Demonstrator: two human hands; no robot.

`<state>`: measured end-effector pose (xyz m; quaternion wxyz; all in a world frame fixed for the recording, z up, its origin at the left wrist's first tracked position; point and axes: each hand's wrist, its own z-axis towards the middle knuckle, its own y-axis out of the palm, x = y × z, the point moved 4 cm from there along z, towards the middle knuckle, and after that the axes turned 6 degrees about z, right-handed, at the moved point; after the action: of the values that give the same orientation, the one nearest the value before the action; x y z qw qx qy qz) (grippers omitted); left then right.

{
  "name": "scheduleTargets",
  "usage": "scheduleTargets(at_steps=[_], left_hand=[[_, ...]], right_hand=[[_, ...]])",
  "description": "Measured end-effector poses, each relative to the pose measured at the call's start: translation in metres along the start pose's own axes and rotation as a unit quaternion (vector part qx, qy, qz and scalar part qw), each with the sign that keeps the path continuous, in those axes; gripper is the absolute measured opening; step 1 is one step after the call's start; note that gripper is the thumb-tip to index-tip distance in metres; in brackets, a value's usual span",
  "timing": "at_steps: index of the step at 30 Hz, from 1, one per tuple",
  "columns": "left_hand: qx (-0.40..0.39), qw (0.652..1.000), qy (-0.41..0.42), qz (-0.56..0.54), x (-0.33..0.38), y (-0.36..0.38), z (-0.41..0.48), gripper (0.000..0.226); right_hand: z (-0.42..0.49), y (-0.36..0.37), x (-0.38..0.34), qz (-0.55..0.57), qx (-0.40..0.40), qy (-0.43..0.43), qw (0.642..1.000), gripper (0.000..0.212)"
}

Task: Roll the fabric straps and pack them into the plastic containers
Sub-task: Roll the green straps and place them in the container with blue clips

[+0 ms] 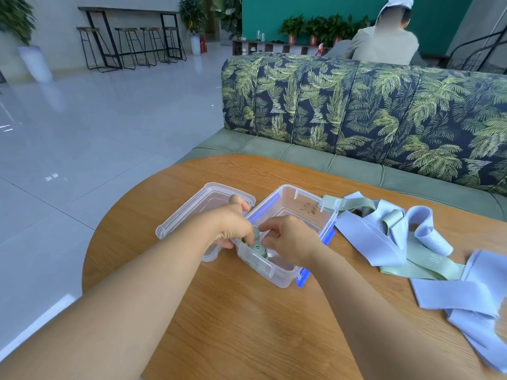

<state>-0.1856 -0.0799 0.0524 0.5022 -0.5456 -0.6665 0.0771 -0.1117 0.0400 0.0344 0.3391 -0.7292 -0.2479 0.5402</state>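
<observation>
A clear plastic container [315,212] with blue clips stands open on the round wooden table [247,319]. Rolled green straps [259,248] sit in its near left corner. My left hand [231,223] reaches over the container's left wall and its fingers pinch one green roll. My right hand [290,237] is inside the box with curled fingers on the rolls from the right. How many rolls lie under the hands is hidden. Loose light-blue straps [365,237] and green straps [422,264] lie in a heap to the right.
The container's clear lid [192,209] lies on the table to the left of the box. A leaf-patterned sofa [356,105] runs behind the table, and a person sits beyond it. More blue strap [461,297] trails to the table's right edge.
</observation>
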Motion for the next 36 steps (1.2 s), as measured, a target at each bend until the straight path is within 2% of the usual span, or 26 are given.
scheduleTargets(at_steps=[16, 20, 25, 29, 32, 36], left_hand=[[0.016, 0.999, 0.008, 0.05, 0.0023, 0.001, -0.0012, 0.068], [0.028, 0.998, 0.036, 0.052, 0.0026, 0.0007, -0.0018, 0.068], [0.097, 0.99, 0.09, 0.042, 0.0052, -0.0049, -0.0028, 0.037], [0.097, 0.989, 0.091, 0.068, 0.0055, -0.0038, -0.0041, 0.018], [0.084, 0.986, 0.094, 0.108, 0.0059, 0.0004, -0.0056, 0.016], [0.091, 0.986, 0.093, 0.107, 0.0056, 0.0011, -0.0047, 0.02]], right_hand=[[0.004, -0.0001, 0.0028, 0.031, -0.014, 0.023, 0.999, 0.032], [0.0053, 0.0006, 0.0042, 0.038, -0.011, 0.026, 0.999, 0.032], [0.0077, 0.0014, 0.0062, 0.052, -0.01, 0.033, 0.998, 0.029], [0.0089, 0.0015, 0.0068, 0.067, -0.012, 0.025, 0.997, 0.024], [0.0093, -0.0009, 0.0069, 0.078, -0.005, 0.015, 0.997, 0.013], [0.0071, -0.0037, 0.0052, 0.1, -0.006, -0.002, 0.995, 0.012]])
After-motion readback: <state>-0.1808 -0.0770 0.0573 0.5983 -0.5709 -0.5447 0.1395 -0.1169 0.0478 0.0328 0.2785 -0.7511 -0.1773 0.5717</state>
